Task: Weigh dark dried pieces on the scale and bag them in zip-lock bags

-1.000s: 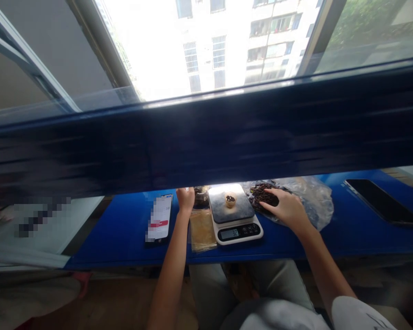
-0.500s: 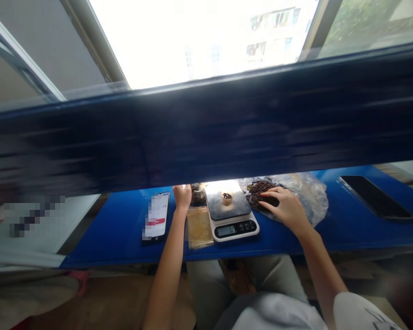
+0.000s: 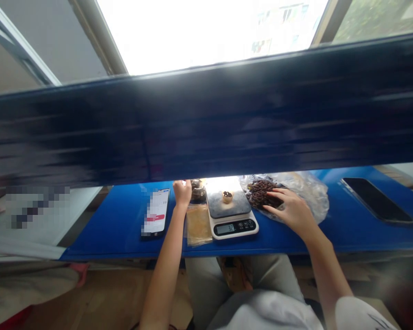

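My right hand (image 3: 289, 208) reaches over a pile of small dark brown dried pieces (image 3: 261, 193) lying on a clear plastic bag (image 3: 317, 195). Its fingers are apart, with the tips at the pile's right edge. Left of the pile, a white digital kitchen scale (image 3: 232, 231) carries a small light-coloured cup (image 3: 227, 200) with dark pieces inside; its display seems to read 32. My left hand (image 3: 182, 193) is closed beside a bag of dark contents (image 3: 197, 190); what its fingers hold, if anything, is hidden. Nearer me lies a stack of small yellowish zip bags (image 3: 198, 225).
A lit phone (image 3: 156, 213) lies on the blue table (image 3: 106, 229) to the left, and a dark phone (image 3: 376, 200) at the right. A wide dark blue shelf edge (image 3: 206, 128) crosses above the table, hiding its back. A window is behind.
My right hand has drawn slightly right over the pile, uncovering more of it. My left hand stays closed in about the same place. The view has shifted a little; the scale and cup are unchanged.
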`<state>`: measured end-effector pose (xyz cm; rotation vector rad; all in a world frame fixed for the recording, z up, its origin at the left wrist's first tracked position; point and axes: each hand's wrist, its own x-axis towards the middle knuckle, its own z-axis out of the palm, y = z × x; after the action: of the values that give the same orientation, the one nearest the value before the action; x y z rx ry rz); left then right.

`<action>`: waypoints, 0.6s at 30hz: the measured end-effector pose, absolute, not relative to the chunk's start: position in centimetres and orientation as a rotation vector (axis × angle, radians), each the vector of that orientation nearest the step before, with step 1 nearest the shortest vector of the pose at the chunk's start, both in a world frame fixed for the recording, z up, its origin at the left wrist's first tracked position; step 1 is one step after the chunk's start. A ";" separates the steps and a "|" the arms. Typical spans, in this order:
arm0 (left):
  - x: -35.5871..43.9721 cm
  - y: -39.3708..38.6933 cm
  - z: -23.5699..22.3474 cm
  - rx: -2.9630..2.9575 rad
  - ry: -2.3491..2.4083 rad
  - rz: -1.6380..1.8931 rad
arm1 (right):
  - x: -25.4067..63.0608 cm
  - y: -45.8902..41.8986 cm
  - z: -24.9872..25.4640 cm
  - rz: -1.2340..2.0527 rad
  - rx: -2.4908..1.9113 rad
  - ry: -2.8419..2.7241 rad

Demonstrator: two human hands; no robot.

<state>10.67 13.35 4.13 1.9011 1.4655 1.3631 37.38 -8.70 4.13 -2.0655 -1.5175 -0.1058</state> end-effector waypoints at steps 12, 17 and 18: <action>10.4 13.5 4.1 1.902 1.443 1.371 | 36.6 -8.8 5.3 0.002 -2.108 -1.476; 10.4 13.6 3.9 1.909 1.425 1.388 | 37.0 -8.9 5.0 0.043 -2.071 -1.460; 10.4 13.7 3.8 1.907 1.422 1.396 | 37.1 -8.9 5.0 0.060 -2.069 -1.453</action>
<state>10.41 13.65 3.83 1.9069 1.4217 1.3957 37.11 -8.90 4.97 -2.0687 -1.4533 0.0599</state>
